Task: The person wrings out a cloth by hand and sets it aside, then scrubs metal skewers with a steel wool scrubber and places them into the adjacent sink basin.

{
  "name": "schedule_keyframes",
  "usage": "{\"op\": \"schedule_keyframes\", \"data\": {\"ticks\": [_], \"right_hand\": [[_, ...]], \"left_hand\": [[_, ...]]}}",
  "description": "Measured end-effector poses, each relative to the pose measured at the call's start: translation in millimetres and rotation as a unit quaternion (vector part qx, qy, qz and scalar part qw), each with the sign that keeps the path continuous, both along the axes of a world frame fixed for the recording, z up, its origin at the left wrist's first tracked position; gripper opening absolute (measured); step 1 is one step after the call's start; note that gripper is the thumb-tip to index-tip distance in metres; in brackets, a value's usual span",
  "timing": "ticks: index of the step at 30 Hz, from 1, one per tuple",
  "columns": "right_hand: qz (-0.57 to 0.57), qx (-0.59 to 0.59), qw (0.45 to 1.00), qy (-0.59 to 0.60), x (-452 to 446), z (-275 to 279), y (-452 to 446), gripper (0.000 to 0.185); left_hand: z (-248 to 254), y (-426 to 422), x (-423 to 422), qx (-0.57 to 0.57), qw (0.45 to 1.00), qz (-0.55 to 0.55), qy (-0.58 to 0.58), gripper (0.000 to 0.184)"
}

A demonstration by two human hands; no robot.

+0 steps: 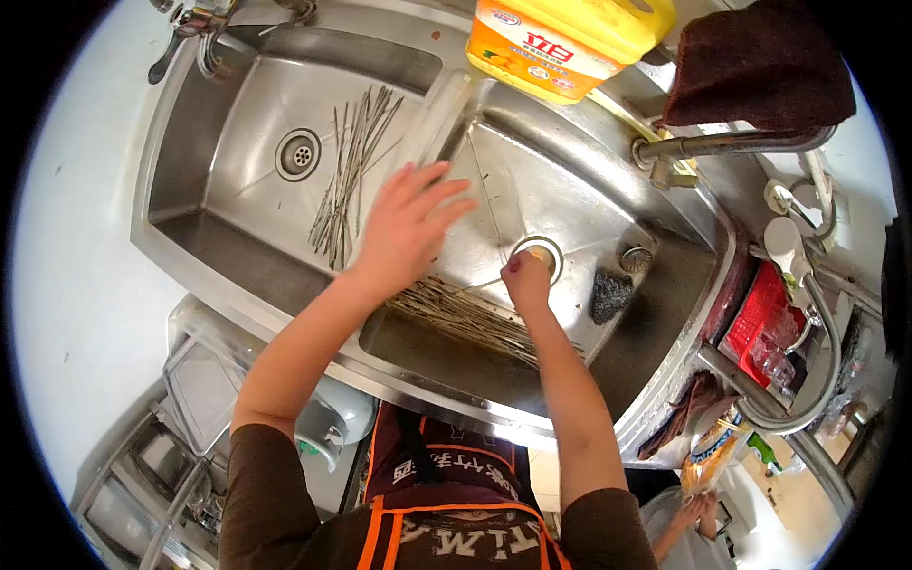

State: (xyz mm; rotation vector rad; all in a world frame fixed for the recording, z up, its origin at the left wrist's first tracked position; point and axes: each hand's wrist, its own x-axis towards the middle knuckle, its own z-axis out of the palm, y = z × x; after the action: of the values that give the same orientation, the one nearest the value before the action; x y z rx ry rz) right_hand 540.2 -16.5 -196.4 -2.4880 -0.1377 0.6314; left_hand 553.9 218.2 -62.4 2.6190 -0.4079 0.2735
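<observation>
Brown T-shirt sleeves (271, 494) and a dark apron (446, 465) w/ orange trim sit closest, at the bottom of the head view; both bare forearms run fwd over a 2-basin stainless sink (223, 252). L hand (404, 228) is blurred above the area btwn basins, fingers spread wide. R hand (527, 282) is down in the R basin at the drain (557, 261), fingers curled in tight; a small tan thing (541, 254) shows at its edge, can't tell if it's held. Thin sticks lie in 2 bunches: one (353, 171) in the L basin, beside that basin's drain strainer (298, 154), the other (456, 313) along the near side of the R basin. L hand & forearm block the view btwn the bunches; R forearm crosses the 2nd bunch's R end, and the R fist hides part of its drain. R of that fist: black scouring pad (610, 296), w/ a metal strainer basket (636, 258) near it. Yellow detergent jug (570, 52) stands at the far rim, partly overhanging the R basin; dark brown cloth (760, 71) hangs far R above a metal pipe (731, 144). Red basket (760, 328) is outside the sink, R; another person's hands (698, 508) show lower R.
</observation>
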Motion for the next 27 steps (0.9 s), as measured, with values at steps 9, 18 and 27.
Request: {"op": "schedule_keyframes", "data": {"ticks": [9,18,27], "right_hand": [[0.120,0.002,0.991,-0.059,11,100,-97,0.011],[0.168,-0.019,0.985,0.021,-92,-20,-113,0.048],[0.208,-0.026,0.977,0.047,-91,-22,-108,0.018]], "left_hand": [[-85,-46,-16,-0.013,0.911,-0.145,0.386,0.016],[-80,-41,-57,-0.364,0.737,0.166,0.544,0.025],[-62,-44,-77,-0.559,0.563,0.253,0.554,0.029]]}}
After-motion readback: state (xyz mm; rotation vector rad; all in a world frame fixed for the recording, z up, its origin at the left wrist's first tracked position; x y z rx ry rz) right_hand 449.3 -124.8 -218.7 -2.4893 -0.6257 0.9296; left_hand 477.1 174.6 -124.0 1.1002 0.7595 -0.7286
